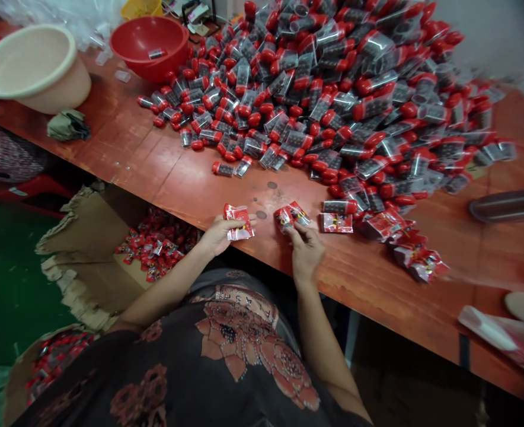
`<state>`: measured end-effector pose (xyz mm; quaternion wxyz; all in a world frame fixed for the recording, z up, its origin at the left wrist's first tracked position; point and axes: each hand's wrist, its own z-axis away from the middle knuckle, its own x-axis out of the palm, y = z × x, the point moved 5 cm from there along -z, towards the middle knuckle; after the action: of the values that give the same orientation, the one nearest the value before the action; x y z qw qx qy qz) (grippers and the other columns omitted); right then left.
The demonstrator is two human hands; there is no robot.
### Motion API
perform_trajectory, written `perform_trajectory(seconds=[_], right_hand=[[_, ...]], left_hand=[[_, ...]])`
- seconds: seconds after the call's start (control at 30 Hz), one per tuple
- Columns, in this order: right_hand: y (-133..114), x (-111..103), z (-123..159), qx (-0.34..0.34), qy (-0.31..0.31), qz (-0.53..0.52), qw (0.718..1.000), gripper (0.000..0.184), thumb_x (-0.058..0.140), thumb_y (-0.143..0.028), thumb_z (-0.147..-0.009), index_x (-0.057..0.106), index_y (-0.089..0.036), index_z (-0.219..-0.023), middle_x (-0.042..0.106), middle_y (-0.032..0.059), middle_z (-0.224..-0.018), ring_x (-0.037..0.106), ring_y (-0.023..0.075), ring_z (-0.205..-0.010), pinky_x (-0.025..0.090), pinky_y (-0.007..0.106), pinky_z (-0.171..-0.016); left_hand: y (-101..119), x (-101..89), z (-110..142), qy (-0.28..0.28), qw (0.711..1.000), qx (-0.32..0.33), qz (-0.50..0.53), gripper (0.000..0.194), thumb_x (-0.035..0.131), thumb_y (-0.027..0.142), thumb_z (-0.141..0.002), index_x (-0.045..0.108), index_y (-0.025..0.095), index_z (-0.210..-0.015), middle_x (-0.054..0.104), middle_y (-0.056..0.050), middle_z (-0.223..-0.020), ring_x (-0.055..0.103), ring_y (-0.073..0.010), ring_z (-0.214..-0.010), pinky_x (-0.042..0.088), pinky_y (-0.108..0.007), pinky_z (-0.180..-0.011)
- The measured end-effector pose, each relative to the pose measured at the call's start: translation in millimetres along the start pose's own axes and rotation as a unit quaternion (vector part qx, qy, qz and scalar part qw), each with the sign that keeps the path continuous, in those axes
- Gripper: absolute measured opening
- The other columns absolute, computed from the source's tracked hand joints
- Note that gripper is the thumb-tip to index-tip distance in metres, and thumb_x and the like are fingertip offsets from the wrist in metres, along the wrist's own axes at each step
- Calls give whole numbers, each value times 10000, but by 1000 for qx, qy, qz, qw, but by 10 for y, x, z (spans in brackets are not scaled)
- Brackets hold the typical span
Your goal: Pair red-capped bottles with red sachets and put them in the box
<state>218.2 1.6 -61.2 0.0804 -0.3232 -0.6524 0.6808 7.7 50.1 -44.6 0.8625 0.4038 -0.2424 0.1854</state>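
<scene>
My left hand grips a small stack of red printed packets just above the front edge of the table. Thumb on top, it keeps them flat. To its right, my right hand pinches another red printed packet, or perhaps two overlapping; I cannot tell which. Beside that hand lies a single red and white packet on the tabletop. A clear tube with a red cap rests just behind it. Farther right, a row of red packets lies overlapped.
A large heap of red-capped clear tubes covers the back of the wooden table. A cream basin and red bowl stand back left. Below, a cardboard box holds red packets. A dark cylinder lies right.
</scene>
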Motion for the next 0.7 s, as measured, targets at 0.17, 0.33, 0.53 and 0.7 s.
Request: perform_trajectory(seconds=[0.17, 0.33, 0.53, 0.7], right_hand=[[-171, 62, -19, -38, -11, 127, 991, 396, 654, -441, -805, 679, -194, -1114, 607, 95, -1064, 594, 190, -808, 504, 379, -806], [-487, 786, 93, -74, -238, -30, 968, 350, 623, -365, -839, 605, -221, -1157, 672, 56, -985, 634, 187, -847, 521, 330, -781], [-753, 1324, -209, -159, -371, 31, 915, 349, 482, -186, -876, 595, -241, -1202, 723, 44, -946, 679, 190, -873, 513, 335, -805], [-914, 1643, -803, -142, -306, 228, 913, 355, 368, -318, -970, 610, -197, -1199, 725, 101, -916, 679, 240, -843, 498, 372, -790]], left_hand=[[30, -80, -21, 46, 999, 23, -7, 374, 799, 136, -625, 679, 103, -977, 741, -101, -890, 700, -197, -729, 571, -337, -710], [100, -104, -95, 75, 994, 82, 0, 346, 871, 223, -536, 694, 99, -806, 719, -59, -768, 662, -149, -648, 551, -278, -642], [422, -325, -172, 118, 982, 150, -9, 470, 902, 247, -463, 705, 102, -865, 717, -50, -737, 663, -158, -618, 557, -313, -642], [605, -552, -250, 174, 969, 169, 39, 443, 908, 210, -421, 701, 100, -797, 716, -51, -718, 679, -186, -639, 563, -356, -673]])
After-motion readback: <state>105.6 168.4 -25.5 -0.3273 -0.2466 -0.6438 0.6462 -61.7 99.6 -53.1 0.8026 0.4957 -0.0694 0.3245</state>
